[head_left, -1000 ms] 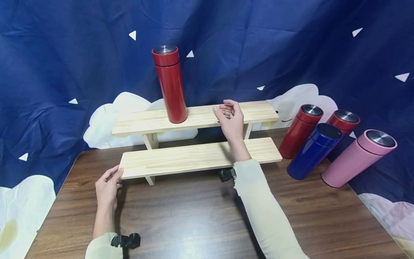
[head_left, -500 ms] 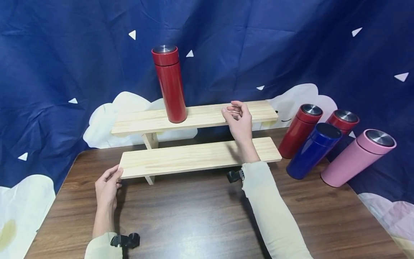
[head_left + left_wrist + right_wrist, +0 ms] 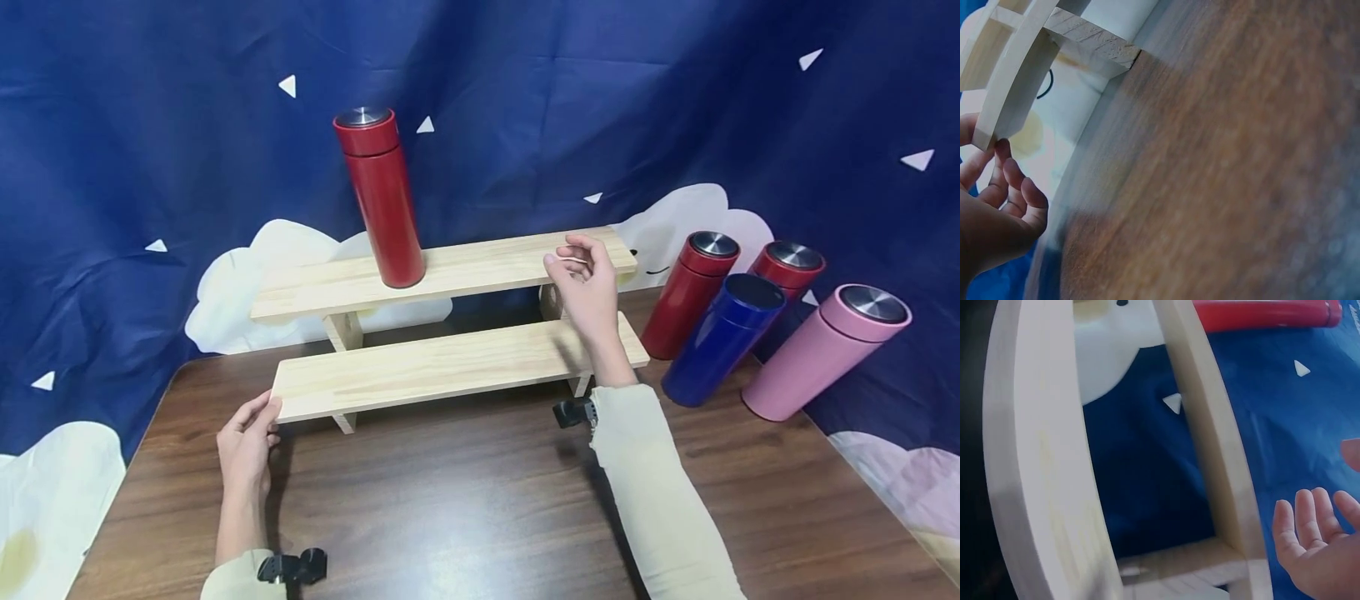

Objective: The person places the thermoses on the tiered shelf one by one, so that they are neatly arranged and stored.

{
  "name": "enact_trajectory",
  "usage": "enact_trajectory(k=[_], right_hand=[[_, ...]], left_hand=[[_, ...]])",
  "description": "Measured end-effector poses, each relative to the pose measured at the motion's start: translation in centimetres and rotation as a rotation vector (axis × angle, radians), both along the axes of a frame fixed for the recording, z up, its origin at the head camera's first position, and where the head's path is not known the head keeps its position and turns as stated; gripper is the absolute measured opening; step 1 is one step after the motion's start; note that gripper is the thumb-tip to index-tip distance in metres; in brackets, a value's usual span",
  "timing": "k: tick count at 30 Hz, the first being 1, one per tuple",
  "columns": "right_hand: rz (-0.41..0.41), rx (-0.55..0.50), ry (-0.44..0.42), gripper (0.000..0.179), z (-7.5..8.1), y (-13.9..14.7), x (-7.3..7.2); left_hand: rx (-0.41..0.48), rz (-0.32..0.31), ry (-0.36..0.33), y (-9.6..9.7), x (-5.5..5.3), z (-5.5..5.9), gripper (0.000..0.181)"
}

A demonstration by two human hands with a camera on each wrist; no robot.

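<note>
A two-tier wooden shelf [image 3: 450, 369] stands on the table, its upper board behind and above the lower one. My left hand [image 3: 244, 442] pinches the left end of the lower board; in the left wrist view the thumb and fingers meet the board's end [image 3: 1007, 106] from either side. My right hand [image 3: 588, 287] is held in front of the right part of the upper board, fingers loosely bent and holding nothing. In the right wrist view it appears [image 3: 1322, 544] apart from the wood. A red thermos [image 3: 382, 200] with a silver lid stands upright on the upper board, left of centre.
At the table's right stand two more red thermoses [image 3: 686, 300] [image 3: 787, 267], a blue thermos [image 3: 716, 350] and a pink thermos [image 3: 821, 358], close together. A dark blue curtain [image 3: 480, 67] with white shapes hangs behind the brown wooden table [image 3: 450, 500].
My right hand has moved to the right along the shelf. My left hand keeps its hold on the lower board's end. The head view has shifted slightly.
</note>
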State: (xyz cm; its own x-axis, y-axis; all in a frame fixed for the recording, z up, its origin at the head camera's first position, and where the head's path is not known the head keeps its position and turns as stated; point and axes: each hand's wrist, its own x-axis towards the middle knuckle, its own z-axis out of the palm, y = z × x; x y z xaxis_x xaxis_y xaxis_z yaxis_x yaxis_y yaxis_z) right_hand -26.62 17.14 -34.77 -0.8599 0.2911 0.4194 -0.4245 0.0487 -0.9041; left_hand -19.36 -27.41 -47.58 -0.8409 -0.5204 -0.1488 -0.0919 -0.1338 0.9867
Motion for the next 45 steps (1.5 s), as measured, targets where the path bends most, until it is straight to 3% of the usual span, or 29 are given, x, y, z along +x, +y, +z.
enact_trajectory(k=[15, 21, 31, 39, 45], right_hand=[[-0.228, -0.023, 0.157, 0.034, 3.4, 4.3, 3.8], [-0.278, -0.076, 0.208, 0.035, 4.2, 5.7, 4.6], [-0.343, -0.157, 0.244, 0.034, 4.7, 8.4, 5.3], [-0.471, -0.229, 0.266, 0.034, 5.2, 10.7, 6.7], [-0.629, -0.147, 0.210, 0.030, 5.1, 11.5, 7.7]], left_hand=[[-0.010, 0.012, -0.002, 0.0, 0.0, 0.1, 0.029], [0.001, 0.010, 0.002, 0.0, -0.2, 0.1, 0.027], [-0.029, 0.010, 0.008, -0.2, -0.2, -0.1, 0.023], [-0.046, 0.006, -0.002, -0.2, -0.3, -0.2, 0.026], [-0.058, -0.009, 0.002, -0.4, -0.3, -0.2, 0.033]])
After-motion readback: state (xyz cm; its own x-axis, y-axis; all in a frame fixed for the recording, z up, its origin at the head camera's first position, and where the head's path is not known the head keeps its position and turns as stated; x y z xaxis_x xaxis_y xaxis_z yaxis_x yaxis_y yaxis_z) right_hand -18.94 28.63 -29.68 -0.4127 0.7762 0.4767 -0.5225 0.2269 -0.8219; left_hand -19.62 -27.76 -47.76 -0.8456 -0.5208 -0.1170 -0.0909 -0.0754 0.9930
